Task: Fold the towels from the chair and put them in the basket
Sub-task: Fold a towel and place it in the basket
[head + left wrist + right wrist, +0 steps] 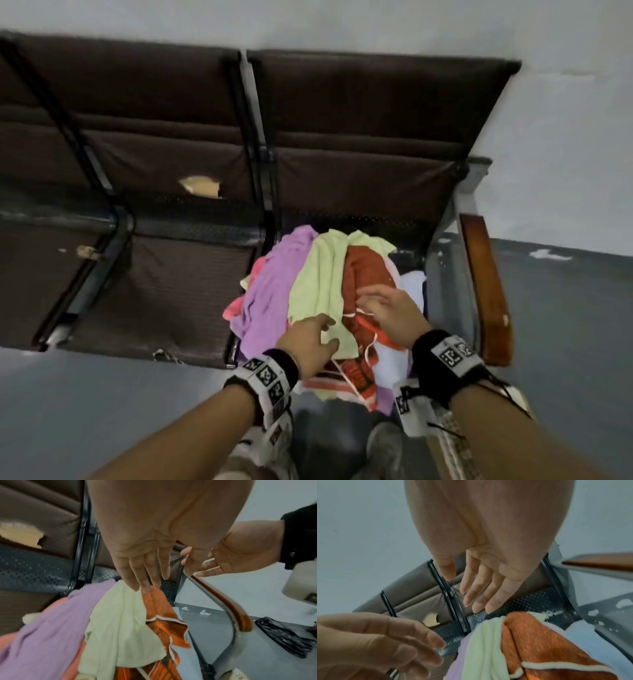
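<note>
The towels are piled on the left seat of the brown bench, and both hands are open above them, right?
Not the left seat. The head view shows the towels piled on the right seat, next to the wooden armrest. The rest holds: the left hand and right hand are both open above the pile.

We see the right hand (481, 566) above the towel pile, fingers (476, 588) straight and spread, holding nothing. The left hand (373, 645) sits lower left, fingers relaxed. Below lie an orange towel (539, 642), a pale yellow towel (482, 649) and a light blue towel (583, 635) on the chair (419, 597).
</note>
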